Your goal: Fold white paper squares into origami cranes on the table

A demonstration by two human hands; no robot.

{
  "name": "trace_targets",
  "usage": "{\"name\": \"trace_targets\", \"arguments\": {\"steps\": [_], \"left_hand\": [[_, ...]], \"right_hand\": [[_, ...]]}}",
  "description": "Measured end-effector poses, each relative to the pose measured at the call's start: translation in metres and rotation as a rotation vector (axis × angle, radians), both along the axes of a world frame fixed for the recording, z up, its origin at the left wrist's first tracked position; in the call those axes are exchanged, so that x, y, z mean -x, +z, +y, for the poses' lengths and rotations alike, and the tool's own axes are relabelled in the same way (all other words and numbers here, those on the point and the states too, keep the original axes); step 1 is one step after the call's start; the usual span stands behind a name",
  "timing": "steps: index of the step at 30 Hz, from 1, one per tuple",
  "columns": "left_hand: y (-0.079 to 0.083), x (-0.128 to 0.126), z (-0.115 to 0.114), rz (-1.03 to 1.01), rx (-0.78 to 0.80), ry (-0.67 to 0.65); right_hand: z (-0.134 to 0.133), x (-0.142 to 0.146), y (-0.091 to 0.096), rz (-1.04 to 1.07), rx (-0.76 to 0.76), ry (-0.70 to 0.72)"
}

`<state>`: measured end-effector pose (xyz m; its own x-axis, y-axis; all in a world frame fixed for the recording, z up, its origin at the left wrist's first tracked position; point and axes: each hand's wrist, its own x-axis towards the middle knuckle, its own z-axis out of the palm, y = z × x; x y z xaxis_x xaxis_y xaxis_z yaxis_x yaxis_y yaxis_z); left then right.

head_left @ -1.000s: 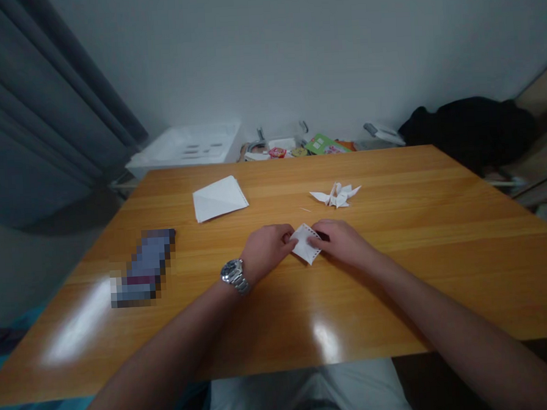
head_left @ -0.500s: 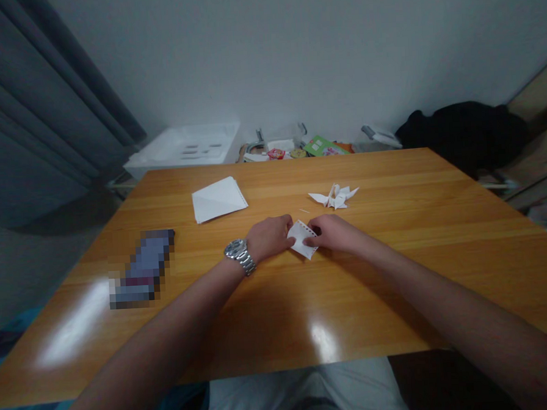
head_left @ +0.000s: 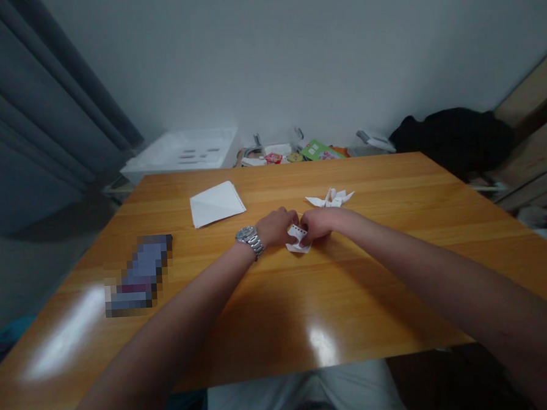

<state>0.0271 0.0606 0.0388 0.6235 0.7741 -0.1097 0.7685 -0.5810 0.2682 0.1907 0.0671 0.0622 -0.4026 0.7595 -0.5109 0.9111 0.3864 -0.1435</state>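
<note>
A small folded piece of white paper (head_left: pixel 298 248) with a row of punched holes along one edge lies between my two hands over the middle of the table. My left hand (head_left: pixel 277 227), with a silver watch on its wrist, grips the paper's left side. From the right, my right hand (head_left: pixel 319 223) pinches the same paper, and the fingertips of both hands nearly meet. Just behind my right hand stands a folded paper crane (head_left: pixel 332 197), its lower part hidden by the hand.
A stack of white paper sheets (head_left: pixel 216 204) lies at the back left of the wooden table (head_left: pixel 271 327). A blurred-out phone-like object (head_left: pixel 142 273) is on the left. Beyond the far edge are a white foam tray (head_left: pixel 183 151), a green packet (head_left: pixel 321 150) and a black cloth heap (head_left: pixel 453 137).
My hands have come closer together on the paper, and it now looks bent upward, with its holed edge between the fingers. The view has shifted slightly.
</note>
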Motion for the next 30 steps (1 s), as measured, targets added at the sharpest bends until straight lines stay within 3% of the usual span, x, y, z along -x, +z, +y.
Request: {"name": "trace_targets", "arguments": {"steps": [4,7,11,18,24,30], "left_hand": [[0.005,-0.002,0.0,0.053,-0.014,-0.026],[0.008,-0.002,-0.006,0.101,-0.053,0.034],[0.007,0.001,-0.018,0.101,-0.09,0.108],[-0.003,0.008,-0.026,-0.084,-0.013,0.068],[-0.012,0.013,-0.033,-0.263,0.044,0.086],[-0.008,0.013,-0.046,-0.416,0.095,0.174]], "right_hand": [[-0.006,0.003,0.005,-0.042,-0.001,-0.011],[-0.015,0.004,0.008,-0.071,-0.03,-0.046],[-0.025,-0.001,0.01,0.031,0.055,-0.093],[-0.034,-0.014,-0.004,0.185,-0.132,-0.026],[-0.049,-0.022,-0.022,0.463,-0.258,-0.146],[-0.062,-0.02,-0.032,0.7,-0.274,-0.205]]}}
